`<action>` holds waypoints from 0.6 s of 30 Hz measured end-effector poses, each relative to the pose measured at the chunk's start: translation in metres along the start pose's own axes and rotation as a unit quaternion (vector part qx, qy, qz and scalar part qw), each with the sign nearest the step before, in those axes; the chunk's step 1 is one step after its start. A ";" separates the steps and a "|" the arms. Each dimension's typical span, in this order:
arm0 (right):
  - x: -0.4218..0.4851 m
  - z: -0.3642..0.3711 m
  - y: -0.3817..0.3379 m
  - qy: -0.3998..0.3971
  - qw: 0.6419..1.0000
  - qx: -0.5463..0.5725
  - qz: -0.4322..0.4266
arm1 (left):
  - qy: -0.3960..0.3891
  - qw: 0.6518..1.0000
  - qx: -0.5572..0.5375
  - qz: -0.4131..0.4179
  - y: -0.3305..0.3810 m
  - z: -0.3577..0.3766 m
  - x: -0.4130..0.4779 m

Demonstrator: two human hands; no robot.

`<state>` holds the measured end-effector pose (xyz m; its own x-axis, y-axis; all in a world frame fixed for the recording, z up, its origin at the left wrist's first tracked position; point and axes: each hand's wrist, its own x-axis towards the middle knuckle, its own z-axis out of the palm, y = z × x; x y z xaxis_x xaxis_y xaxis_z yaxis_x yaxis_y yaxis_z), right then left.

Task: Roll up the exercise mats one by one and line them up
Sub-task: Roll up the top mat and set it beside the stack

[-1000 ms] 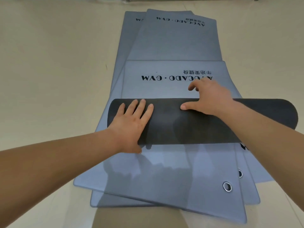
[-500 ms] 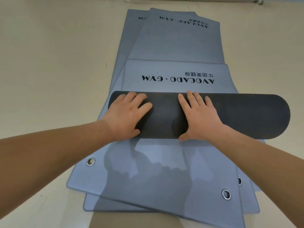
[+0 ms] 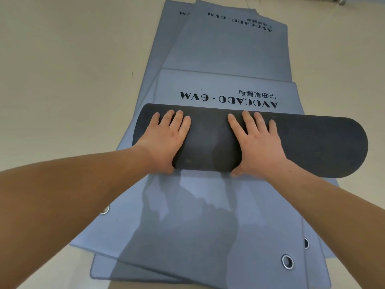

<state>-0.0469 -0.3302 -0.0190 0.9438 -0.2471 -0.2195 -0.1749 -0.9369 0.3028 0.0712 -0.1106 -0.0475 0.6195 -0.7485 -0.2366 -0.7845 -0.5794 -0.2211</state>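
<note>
A dark grey roll [image 3: 312, 147] of the top exercise mat lies across the pile. Its unrolled far end [image 3: 227, 88] is blue-grey with black "AVOCADO · GYM" print. My left hand [image 3: 166, 140] presses flat on the roll's left part, fingers spread and thumb at the near edge. My right hand [image 3: 256, 142] presses flat on the roll's middle in the same way. Under it lie several flat blue-grey mats [image 3: 208, 226], stacked slightly askew, with metal eyelets [image 3: 287, 261] near their front corners.
The mats lie on a smooth beige floor [image 3: 62, 80] with open floor to the left and right. The far ends of two lower mats [image 3: 229, 44] reach toward the top of the view. A bit of metal rail [image 3: 341, 0] shows at the top right.
The roll has moved away from me over the printed end. My right hand came back from the roll's far edge and now lies flat on top. More of the lower mat shows in front.
</note>
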 end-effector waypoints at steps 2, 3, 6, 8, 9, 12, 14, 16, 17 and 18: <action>0.006 -0.004 0.005 0.005 1.000 0.005 -0.008 | -0.001 1.000 -0.004 0.011 -0.004 -0.005 0.003; 0.008 -0.007 0.008 0.008 1.000 0.006 -0.014 | 0.001 1.000 -0.005 0.016 -0.006 -0.008 0.004; 0.006 -0.015 0.013 0.008 1.000 0.005 -0.024 | 0.005 1.000 -0.005 0.024 -0.008 -0.016 0.004; 0.002 -0.022 0.015 -0.008 0.999 0.020 -0.035 | -0.009 1.000 -0.015 0.025 -0.008 -0.024 -0.001; -0.001 -0.027 0.017 -0.024 0.998 0.034 -0.045 | -0.021 0.999 -0.027 0.030 -0.007 -0.031 -0.005; -0.014 -0.048 0.028 -0.116 0.985 0.103 -0.077 | -0.100 0.990 -0.081 0.057 -0.005 -0.063 -0.022; -0.026 -0.060 0.034 -0.220 0.956 0.172 -0.089 | -0.181 0.972 -0.128 0.073 -0.004 -0.078 -0.036; -0.039 -0.065 0.033 -0.298 0.926 0.206 -0.102 | -0.258 0.946 -0.178 0.081 -0.001 -0.082 -0.050; -0.044 -0.065 0.030 -0.310 0.923 0.203 -0.106 | -0.285 0.935 -0.196 0.083 -0.001 -0.081 -0.054; -0.049 -0.065 0.026 -0.307 0.926 0.187 -0.111 | -0.299 0.927 -0.210 0.082 -0.003 -0.079 -0.056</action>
<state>-0.0795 -0.3260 0.0598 0.6507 -0.0250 -0.7589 -0.1897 -0.9731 -0.1306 0.0368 -0.0926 0.0408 0.2977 -0.5974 -0.7446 -0.7337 -0.6422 0.2219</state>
